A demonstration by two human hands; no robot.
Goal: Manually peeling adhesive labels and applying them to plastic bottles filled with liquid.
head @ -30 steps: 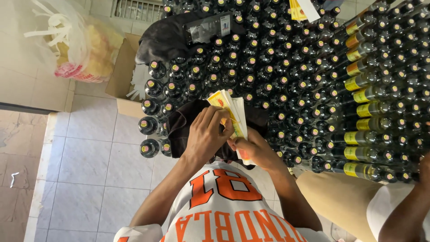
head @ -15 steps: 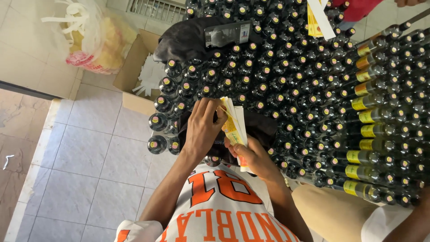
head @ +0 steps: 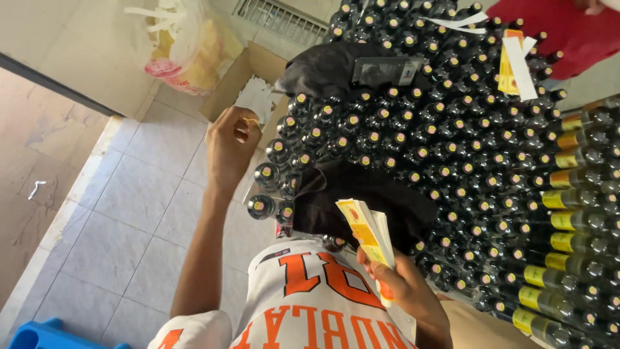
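Two bare hands over a tiled floor (head: pixel 129 239) and a big stack of dark bottles (head: pixel 452 148). Left hand (head: pixel 231 147) raised and curled near the left edge of the stack, thumb and forefinger pressed together on a small yellowish scrap (head: pixel 250 120), too small to tell more. Right hand (head: pixel 403 287) lower, fingers wrapped tight around a sheaf of yellow-and-white labels (head: pixel 368 232), fanned at the top, tilted up toward the bottles. Hands well apart.

Bottles lying on their sides, caps facing out, many rows deep; along the right side, bottles with yellow labels already on (head: pixel 555 226). A black cloth (head: pixel 368 200) draped over the near bottles, just beside the sheaf. Another dark cloth (head: pixel 323 68) higher up on the stack, with a flat dark rectangular thing (head: pixel 387 70) lying on it. More strips of yellow and white labels (head: pixel 513 64) resting on the bottles near the top right, beside a red cloth (head: pixel 562 35).

Behind the left hand, an open cardboard box (head: pixel 248 68) with white paper scraps inside, and a plastic bag (head: pixel 184 48) full of yellow and white waste. White shirt with orange print (head: pixel 303 304) at the bottom. Corner of a blue plastic thing (head: pixel 39 336) at bottom left.
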